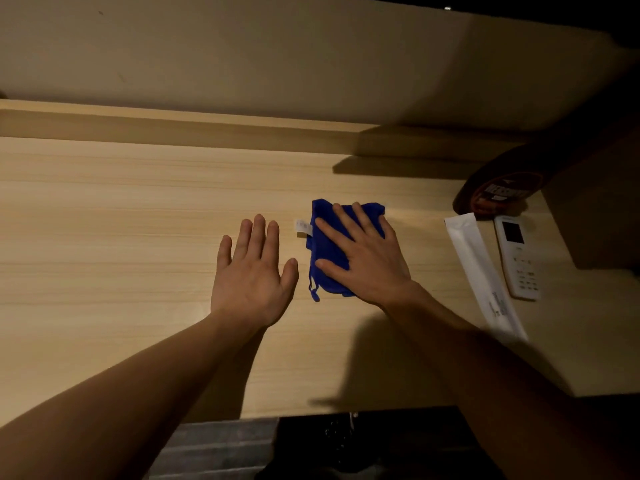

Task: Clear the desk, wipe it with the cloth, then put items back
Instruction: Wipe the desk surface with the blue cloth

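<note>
A folded blue cloth with a white label lies on the light wooden desk, right of centre. My right hand presses flat on top of the cloth with the fingers spread. My left hand rests flat on the bare desk just left of the cloth, fingers straight, holding nothing.
A white remote control and a long white paper packet lie at the right side of the desk. A dark brown round pack sits behind them in shadow. A raised wooden ledge runs along the back. The desk's front edge is near me.
</note>
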Tool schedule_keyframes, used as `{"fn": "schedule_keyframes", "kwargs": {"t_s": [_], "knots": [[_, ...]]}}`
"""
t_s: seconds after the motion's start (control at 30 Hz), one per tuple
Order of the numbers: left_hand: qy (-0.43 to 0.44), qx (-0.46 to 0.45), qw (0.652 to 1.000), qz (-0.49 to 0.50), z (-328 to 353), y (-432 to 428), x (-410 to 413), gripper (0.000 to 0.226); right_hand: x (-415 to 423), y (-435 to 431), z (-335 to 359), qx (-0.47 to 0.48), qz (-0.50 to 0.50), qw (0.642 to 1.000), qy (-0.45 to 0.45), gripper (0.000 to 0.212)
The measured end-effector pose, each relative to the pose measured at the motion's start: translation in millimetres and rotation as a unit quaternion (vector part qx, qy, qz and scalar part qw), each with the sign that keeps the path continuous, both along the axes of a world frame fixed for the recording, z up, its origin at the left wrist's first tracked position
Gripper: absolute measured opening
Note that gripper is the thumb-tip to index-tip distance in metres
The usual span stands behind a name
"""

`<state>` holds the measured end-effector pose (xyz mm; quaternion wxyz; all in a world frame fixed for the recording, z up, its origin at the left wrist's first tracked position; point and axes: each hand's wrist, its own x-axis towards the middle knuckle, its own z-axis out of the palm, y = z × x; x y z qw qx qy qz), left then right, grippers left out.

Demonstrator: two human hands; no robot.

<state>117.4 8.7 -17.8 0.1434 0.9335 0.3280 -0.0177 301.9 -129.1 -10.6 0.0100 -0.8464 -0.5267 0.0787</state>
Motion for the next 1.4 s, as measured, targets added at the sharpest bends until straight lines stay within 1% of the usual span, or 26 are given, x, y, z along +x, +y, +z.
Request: {"fn": "schedule_keyframes", "kwargs": {"t_s": [0.27, 0.43, 0.6, 0.67, 0.73, 0.8, 0.87, 0.93, 0.97, 1.03, 1.13, 1.27, 1.33, 1.4], "knots": [[0.003, 0.008, 1.000, -0.007, 1, 0, -1, 0.078, -52, -59, 1, -0.007, -0.004, 1.000, 0.020, 0.075], [-0.001, 0.004, 1.000, -0.007, 1, 0, -2, 0.078, -85, -100, -7, 0.073, 0.014, 0.997, -0.006, 0.065], [-0.001, 0.004, 1.000, -0.011, 1, 1, -2, 0.079, -109, -116, -6, 0.055, -0.007, 0.998, 0.010, 0.060], [-0.004, 0.001, 1.000, -0.011, 2, 1, -3, 0.079, -117, -125, -8, 0.091, -0.008, 0.995, 0.029, 0.054], [-0.009, -0.002, 1.000, -0.010, 2, 1, -3, 0.081, -124, -136, -11, 0.163, -0.012, 0.985, 0.059, 0.045], [-0.007, -0.001, 1.000, -0.010, 3, 0, -2, 0.083, -126, -141, -7, 0.233, -0.047, 0.966, 0.096, 0.035], [-0.002, 0.001, 1.000, -0.009, 3, -1, -2, 0.086, -120, -135, 3, 0.294, -0.089, 0.942, 0.137, 0.031], [0.002, 0.003, 1.000, -0.008, 3, 0, -1, 0.088, -100, -119, 19, 0.339, -0.104, 0.924, 0.143, 0.028], [0.004, 0.004, 1.000, -0.007, 3, -1, -1, 0.089, -84, -110, 27, 0.340, -0.112, 0.922, 0.147, 0.034], [0.008, 0.006, 1.000, -0.006, 3, -1, -1, 0.089, -46, -85, 42, 0.286, -0.143, 0.934, 0.157, 0.044], [0.012, 0.004, 1.000, -0.006, 3, -1, 0, 0.089, 18, -45, 45, 0.213, -0.170, 0.954, 0.123, 0.044], [0.014, 0.003, 1.000, -0.005, 2, -1, 2, 0.089, 94, 1, 33, 0.124, -0.119, 0.984, 0.054, 0.046], [0.017, 0.005, 1.000, -0.005, 2, 0, 1, 0.088, 120, 14, 29, 0.087, -0.099, 0.991, 0.023, 0.046], [0.017, 0.007, 1.000, -0.003, 2, 0, 2, 0.088, 136, 23, 25, 0.056, -0.102, 0.993, 0.010, 0.044]]}}
